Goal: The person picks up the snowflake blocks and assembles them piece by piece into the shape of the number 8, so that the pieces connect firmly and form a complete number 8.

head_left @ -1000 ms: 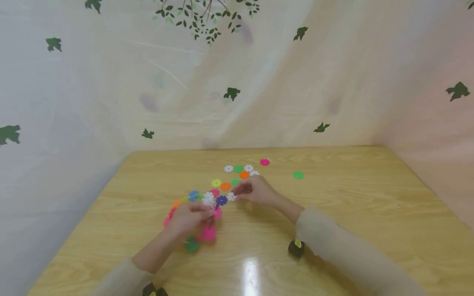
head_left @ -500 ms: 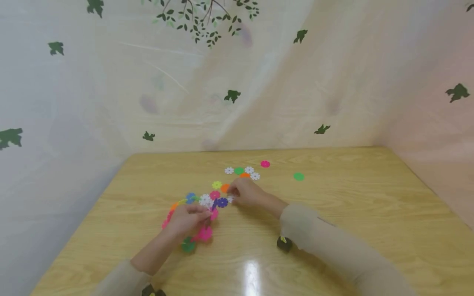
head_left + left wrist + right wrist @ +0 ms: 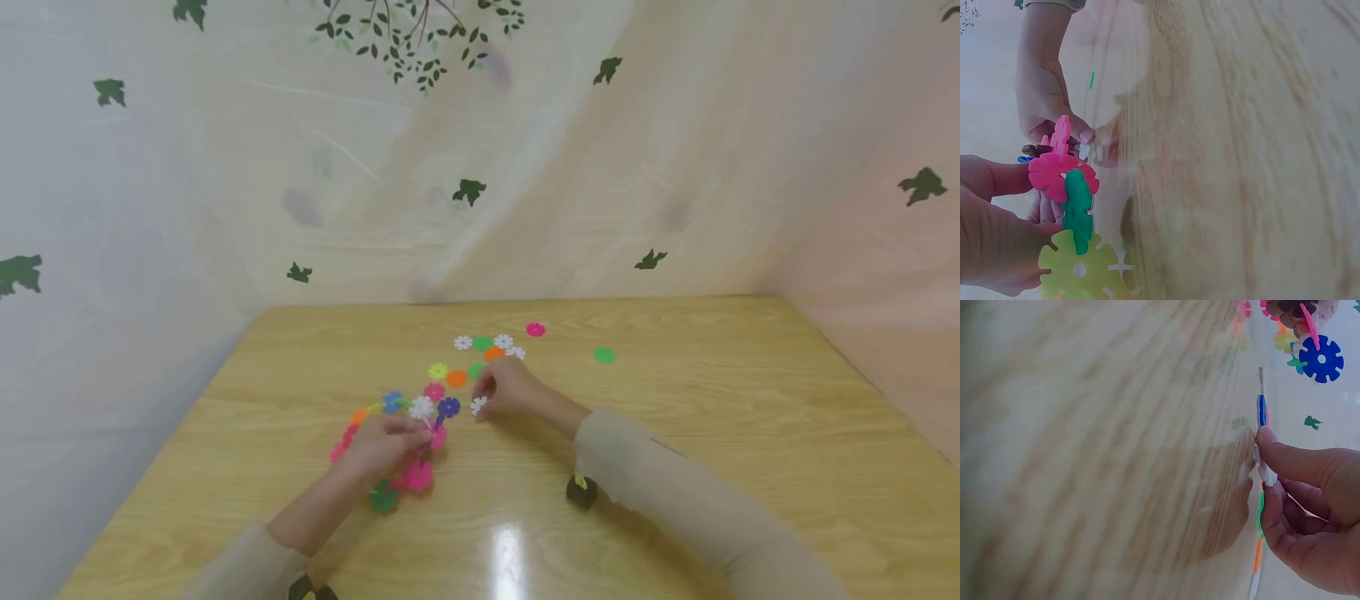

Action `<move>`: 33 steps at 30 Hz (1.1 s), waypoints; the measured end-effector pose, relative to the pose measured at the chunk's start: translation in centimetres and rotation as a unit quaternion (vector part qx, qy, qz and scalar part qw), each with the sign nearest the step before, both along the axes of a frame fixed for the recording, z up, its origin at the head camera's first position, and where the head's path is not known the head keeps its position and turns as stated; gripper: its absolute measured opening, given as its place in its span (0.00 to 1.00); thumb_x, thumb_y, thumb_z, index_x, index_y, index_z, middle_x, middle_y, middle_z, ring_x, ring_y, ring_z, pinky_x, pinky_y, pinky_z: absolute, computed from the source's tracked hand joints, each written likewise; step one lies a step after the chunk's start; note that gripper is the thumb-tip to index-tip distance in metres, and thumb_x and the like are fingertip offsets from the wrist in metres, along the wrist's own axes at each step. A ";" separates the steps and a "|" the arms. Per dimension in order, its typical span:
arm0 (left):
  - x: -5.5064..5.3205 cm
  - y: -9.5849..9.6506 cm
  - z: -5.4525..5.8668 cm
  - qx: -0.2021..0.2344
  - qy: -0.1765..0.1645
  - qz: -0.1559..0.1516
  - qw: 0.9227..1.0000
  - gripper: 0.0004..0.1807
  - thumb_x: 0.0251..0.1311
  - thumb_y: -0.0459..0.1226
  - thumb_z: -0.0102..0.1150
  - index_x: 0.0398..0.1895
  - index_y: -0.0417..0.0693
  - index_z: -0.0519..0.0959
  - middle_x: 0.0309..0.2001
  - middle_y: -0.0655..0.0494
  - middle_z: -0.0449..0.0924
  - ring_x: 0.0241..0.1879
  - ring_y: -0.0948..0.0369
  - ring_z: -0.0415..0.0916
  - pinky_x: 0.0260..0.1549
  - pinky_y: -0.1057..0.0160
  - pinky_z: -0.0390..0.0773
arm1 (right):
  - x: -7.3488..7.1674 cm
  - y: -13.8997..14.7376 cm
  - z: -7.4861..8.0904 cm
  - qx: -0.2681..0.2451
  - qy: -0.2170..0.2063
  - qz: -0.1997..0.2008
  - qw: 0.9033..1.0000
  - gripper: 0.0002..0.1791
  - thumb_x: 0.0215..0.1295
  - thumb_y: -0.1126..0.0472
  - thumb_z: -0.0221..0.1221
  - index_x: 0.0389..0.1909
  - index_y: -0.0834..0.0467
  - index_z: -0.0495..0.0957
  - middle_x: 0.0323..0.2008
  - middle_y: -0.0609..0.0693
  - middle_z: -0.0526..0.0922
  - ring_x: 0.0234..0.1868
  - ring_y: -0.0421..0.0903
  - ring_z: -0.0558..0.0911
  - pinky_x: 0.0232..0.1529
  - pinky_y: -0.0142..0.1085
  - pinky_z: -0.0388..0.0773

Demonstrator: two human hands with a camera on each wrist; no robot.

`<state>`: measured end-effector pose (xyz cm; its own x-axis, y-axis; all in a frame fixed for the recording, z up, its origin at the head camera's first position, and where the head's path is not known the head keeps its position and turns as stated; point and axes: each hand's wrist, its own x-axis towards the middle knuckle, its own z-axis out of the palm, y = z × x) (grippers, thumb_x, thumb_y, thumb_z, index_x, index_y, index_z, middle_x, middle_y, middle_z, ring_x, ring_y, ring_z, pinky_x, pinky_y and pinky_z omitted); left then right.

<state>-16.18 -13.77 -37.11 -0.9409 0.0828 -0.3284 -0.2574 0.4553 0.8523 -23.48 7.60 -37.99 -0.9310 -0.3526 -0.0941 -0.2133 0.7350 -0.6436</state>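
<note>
My left hand (image 3: 382, 446) holds a chain of interlocked plastic snowflake discs above the table. In the left wrist view the chain shows a pink disc (image 3: 1054, 175), a green disc (image 3: 1077, 212) and a yellow disc (image 3: 1075, 269). A dark blue disc (image 3: 448, 407) sits near the chain's right end in the head view. My right hand (image 3: 513, 390) pinches a white snowflake disc (image 3: 478, 406) between thumb and fingers, low over the tabletop. In the right wrist view that white disc (image 3: 1267, 475) appears edge-on. A small gap separates the white disc from the chain.
Loose discs lie flat beyond the hands, among them a yellow one (image 3: 438, 372), an orange one (image 3: 457, 379) and several white ones. Farther right are a pink disc (image 3: 536, 330) and a green disc (image 3: 604, 356). A printed curtain (image 3: 525, 208) hangs behind the wooden table (image 3: 712, 400).
My right hand moved left to the white disc, then drew it slightly right and toward me, now tilted in its pinch. My left hand and the chain stay nearly in place.
</note>
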 end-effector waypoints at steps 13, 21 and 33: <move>0.7 0.7 -0.2 -0.008 0.002 -0.018 1.000 0.10 0.56 0.37 0.64 0.39 0.41 0.84 0.38 0.50 0.83 0.37 0.60 0.76 0.34 0.67 0.78 | 0.9 1.0 -0.2 -0.079 -0.080 -0.032 0.993 0.08 0.47 0.64 0.72 0.30 0.58 0.85 0.26 0.50 0.87 0.25 0.39 0.82 0.29 0.30 0.82; 0.7 1.2 -0.1 0.018 -0.007 -0.020 1.000 0.10 0.57 0.35 0.63 0.39 0.37 0.83 0.35 0.50 0.83 0.33 0.61 0.76 0.32 0.67 0.78 | 1.5 1.1 0.3 -0.180 -0.129 -0.068 0.973 0.11 0.51 0.64 0.69 0.38 0.62 0.86 0.30 0.56 0.89 0.22 0.38 0.83 0.32 0.33 0.85; 0.8 1.3 -0.1 0.008 -0.002 -0.041 0.999 0.09 0.58 0.35 0.62 0.36 0.37 0.83 0.30 0.54 0.83 0.32 0.62 0.75 0.31 0.67 0.77 | 2.0 1.3 0.6 -0.257 -0.175 -0.061 0.949 0.14 0.56 0.64 0.66 0.43 0.67 0.83 0.35 0.56 0.89 0.26 0.38 0.84 0.38 0.35 0.86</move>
